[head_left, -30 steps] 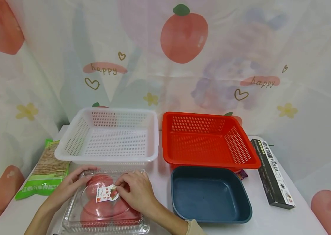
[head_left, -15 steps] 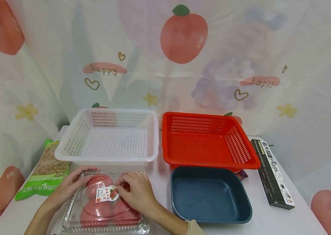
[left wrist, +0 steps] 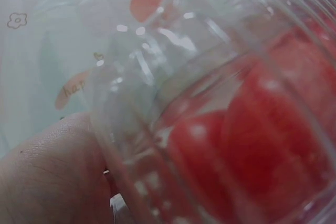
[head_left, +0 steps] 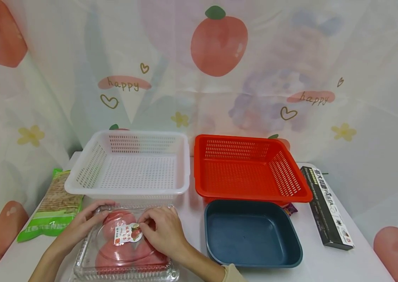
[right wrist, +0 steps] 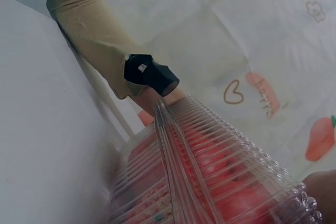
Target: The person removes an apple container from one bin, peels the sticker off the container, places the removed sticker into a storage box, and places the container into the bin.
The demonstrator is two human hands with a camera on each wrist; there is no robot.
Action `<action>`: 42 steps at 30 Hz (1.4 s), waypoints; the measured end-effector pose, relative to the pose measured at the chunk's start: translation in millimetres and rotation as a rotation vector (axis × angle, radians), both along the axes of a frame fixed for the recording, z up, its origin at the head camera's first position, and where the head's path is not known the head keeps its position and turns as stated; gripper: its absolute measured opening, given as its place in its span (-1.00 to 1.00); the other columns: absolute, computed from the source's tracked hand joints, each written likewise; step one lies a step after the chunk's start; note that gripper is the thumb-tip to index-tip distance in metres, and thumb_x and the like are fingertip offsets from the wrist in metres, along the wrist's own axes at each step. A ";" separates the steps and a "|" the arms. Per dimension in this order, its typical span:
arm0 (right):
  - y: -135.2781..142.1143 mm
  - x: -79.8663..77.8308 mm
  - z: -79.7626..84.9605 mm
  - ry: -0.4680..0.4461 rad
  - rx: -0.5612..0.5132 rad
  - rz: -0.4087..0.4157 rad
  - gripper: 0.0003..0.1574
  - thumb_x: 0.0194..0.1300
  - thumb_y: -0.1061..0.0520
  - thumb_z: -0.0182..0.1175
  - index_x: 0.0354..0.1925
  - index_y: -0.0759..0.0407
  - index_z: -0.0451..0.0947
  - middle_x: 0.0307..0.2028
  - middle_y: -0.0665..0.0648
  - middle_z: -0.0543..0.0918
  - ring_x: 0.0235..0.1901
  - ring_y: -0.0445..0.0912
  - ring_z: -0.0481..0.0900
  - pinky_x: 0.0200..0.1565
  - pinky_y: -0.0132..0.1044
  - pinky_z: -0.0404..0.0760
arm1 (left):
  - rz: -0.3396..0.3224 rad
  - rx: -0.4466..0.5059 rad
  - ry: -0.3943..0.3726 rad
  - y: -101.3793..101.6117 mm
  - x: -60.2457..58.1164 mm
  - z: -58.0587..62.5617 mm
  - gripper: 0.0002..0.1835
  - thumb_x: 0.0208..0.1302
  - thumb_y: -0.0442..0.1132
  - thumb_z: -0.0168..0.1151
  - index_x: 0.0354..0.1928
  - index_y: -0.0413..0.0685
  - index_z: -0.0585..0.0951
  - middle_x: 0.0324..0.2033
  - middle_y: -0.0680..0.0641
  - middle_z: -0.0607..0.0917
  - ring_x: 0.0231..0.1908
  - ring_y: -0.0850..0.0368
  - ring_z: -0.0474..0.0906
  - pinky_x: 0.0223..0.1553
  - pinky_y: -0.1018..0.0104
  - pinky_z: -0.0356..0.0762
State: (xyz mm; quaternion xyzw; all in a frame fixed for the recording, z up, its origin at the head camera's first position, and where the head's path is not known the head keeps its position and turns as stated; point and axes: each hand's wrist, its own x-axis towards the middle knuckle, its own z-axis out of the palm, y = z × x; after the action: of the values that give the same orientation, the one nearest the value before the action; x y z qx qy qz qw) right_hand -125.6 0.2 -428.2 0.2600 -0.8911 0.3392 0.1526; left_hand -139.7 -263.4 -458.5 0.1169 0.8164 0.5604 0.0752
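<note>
A clear plastic fruit box with several large red fruits inside stands at the table's near left. On its lid lies a white fruit sticker with red characters and a printed red fruit. Thumb and index finger of my right hand pinch the sticker's right edge. My left hand rests on the box's far left corner, thumb on the lid and fingers along the rim. In the left wrist view, part of the left hand touches the box's ribbed side. The right fingertips are hidden in the right wrist view.
Behind the box stands a white perforated basket, with a red basket beside it. A dark blue tub stands right of my right forearm. A green-edged food bag lies left, a black pasta box right.
Both hands keep nearly the same places on the box and sticker. The head view has shifted very slightly.
</note>
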 end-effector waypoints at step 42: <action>0.7 3.2 -2.5 -0.035 -0.046 0.007 -0.94 0.19 0.07 0.30 -0.38 -0.14 0.63 -0.45 -0.25 0.67 -0.40 -0.38 0.38 -0.27 -0.51 0.19 | -0.016 0.018 -0.015 -0.3 1.4 -0.4 -0.59 0.52 -0.16 -0.10 0.30 -0.16 0.37 0.05 0.38 0.49 0.02 0.56 0.40 -0.05 0.51 0.45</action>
State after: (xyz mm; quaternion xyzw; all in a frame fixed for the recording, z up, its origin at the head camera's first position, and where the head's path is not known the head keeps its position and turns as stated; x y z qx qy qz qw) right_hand -122.4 0.9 -430.7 0.2535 -0.8846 0.3648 0.1417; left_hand -138.3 -263.8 -458.9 0.1201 0.8099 0.5678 0.0847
